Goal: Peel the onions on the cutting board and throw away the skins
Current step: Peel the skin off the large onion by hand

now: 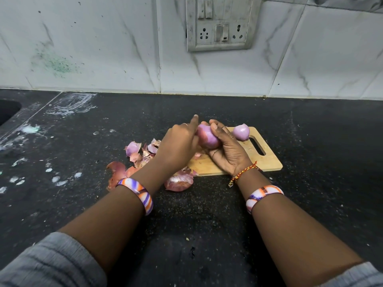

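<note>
A purple onion (207, 138) is held just above the wooden cutting board (265, 160). My right hand (227, 149) cups it from below and the right. My left hand (179, 145) presses on its left side, index finger pointing away from me. A second, peeled onion (241, 132) rests on the board's far edge beside the handle slot. Loose onion skins (135, 151) lie piled on the counter to the left of the board, and a bigger skin (179, 181) sits at the board's near edge.
The black speckled counter (207, 214) carries white smears on its left part. A sink's corner (8, 110) shows at the far left. A marble-tile wall with a switch and socket panel (220, 23) stands behind.
</note>
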